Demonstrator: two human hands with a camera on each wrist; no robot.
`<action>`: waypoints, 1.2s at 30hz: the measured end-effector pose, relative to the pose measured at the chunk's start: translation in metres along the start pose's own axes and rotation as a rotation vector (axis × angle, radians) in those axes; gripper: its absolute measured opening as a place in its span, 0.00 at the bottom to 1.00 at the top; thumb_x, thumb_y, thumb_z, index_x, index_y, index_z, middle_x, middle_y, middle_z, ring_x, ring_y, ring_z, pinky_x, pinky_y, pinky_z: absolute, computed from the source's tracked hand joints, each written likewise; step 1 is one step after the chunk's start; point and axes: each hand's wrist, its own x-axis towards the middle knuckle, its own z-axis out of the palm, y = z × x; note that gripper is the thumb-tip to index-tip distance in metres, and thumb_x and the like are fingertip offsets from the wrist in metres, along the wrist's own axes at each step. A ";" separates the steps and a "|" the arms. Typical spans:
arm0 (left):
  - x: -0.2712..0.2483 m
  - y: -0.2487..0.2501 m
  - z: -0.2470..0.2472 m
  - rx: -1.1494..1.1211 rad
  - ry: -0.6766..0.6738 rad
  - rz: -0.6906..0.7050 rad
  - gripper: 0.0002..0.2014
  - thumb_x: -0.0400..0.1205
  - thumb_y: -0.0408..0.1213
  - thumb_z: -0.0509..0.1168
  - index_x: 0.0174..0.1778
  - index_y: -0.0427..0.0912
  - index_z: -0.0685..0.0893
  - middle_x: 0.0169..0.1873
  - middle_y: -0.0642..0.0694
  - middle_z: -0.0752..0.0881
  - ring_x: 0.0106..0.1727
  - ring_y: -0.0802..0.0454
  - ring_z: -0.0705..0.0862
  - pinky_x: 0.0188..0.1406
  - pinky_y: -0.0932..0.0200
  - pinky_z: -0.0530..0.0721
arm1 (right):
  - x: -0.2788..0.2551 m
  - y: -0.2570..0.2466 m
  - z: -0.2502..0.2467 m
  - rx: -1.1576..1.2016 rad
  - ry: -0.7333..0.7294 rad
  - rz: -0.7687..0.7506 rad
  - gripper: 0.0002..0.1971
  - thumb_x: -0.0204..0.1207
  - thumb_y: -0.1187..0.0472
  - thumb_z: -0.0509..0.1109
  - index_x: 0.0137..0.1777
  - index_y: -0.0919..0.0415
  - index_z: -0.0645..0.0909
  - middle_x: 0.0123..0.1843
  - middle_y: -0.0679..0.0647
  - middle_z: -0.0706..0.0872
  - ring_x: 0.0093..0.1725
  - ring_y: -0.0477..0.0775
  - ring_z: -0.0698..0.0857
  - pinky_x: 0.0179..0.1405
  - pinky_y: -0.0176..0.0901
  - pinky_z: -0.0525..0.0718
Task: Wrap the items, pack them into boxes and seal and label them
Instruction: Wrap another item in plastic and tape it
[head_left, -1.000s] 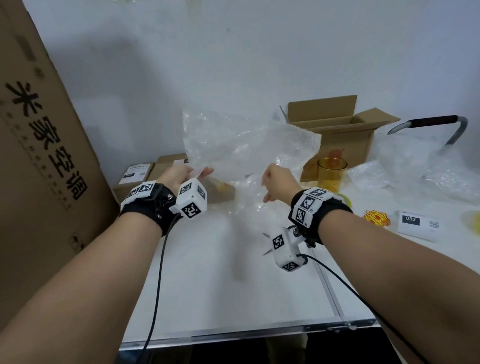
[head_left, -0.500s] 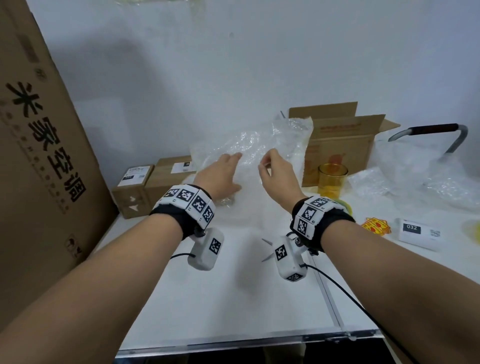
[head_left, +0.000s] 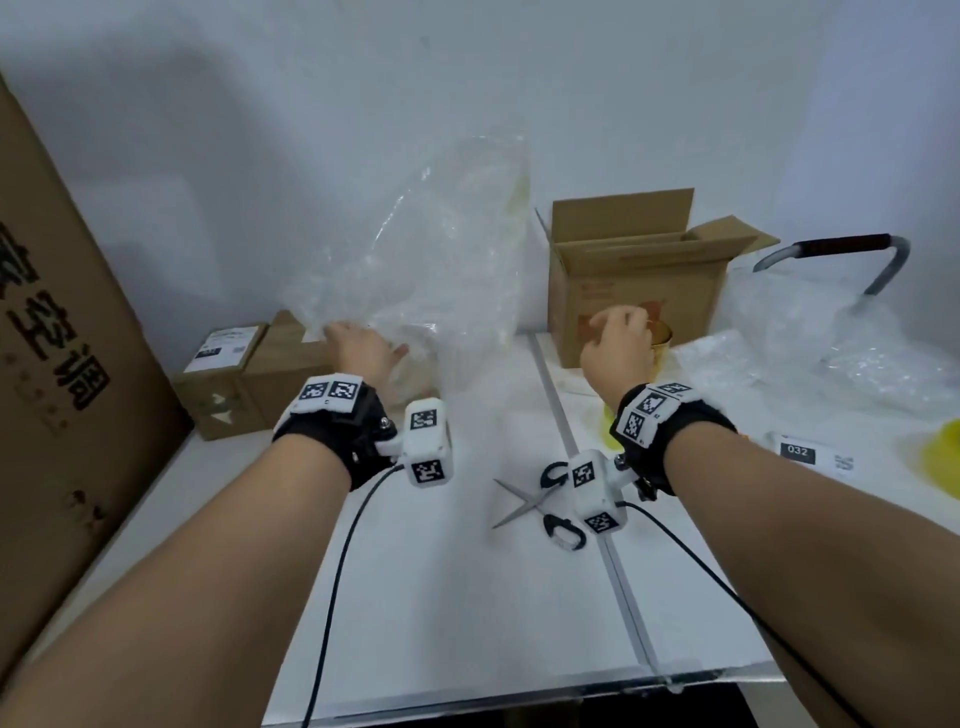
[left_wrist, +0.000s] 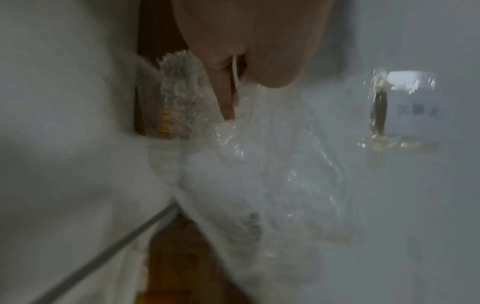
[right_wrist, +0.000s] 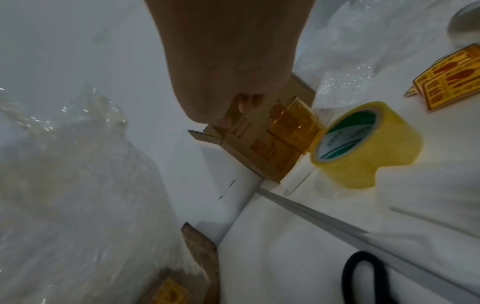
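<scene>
Left hand (head_left: 363, 349) grasps the bubble wrap (head_left: 441, 249), lifted upright; small boxes (head_left: 249, 374) sit just left of it. Right hand (head_left: 618, 343), loosely curled and holding nothing, hovers before the open carton (head_left: 639, 291), scissors (head_left: 540, 501) behind its wrist.

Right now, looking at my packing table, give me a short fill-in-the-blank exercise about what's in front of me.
1. The left hand holds up a sheet of ____ wrap.
2. The scissors lie on the table with their blades ____.
3. The roll of tape is ____ in colour.
4. The cardboard box behind the right hand has its flaps ____.

Missing words: bubble; open; yellow; open
</scene>
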 end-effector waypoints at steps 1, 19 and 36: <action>0.001 -0.001 0.008 -0.299 0.000 -0.064 0.14 0.89 0.32 0.54 0.67 0.50 0.76 0.70 0.35 0.75 0.60 0.40 0.80 0.47 0.52 0.85 | 0.003 0.005 0.003 -0.040 -0.056 0.033 0.17 0.73 0.71 0.62 0.61 0.58 0.76 0.71 0.58 0.68 0.67 0.63 0.72 0.67 0.52 0.69; 0.031 0.013 0.085 0.266 -0.196 0.182 0.20 0.80 0.19 0.55 0.62 0.42 0.79 0.68 0.41 0.75 0.54 0.38 0.86 0.48 0.44 0.90 | 0.077 0.056 0.016 -0.491 -0.347 0.151 0.10 0.80 0.66 0.63 0.36 0.67 0.72 0.60 0.66 0.83 0.65 0.65 0.76 0.61 0.55 0.79; 0.030 0.052 0.052 0.181 -0.312 0.107 0.18 0.88 0.45 0.58 0.52 0.33 0.86 0.33 0.43 0.88 0.22 0.54 0.87 0.36 0.60 0.90 | 0.054 -0.001 -0.051 0.574 0.136 0.283 0.12 0.78 0.64 0.57 0.51 0.59 0.83 0.48 0.55 0.84 0.49 0.58 0.82 0.49 0.49 0.81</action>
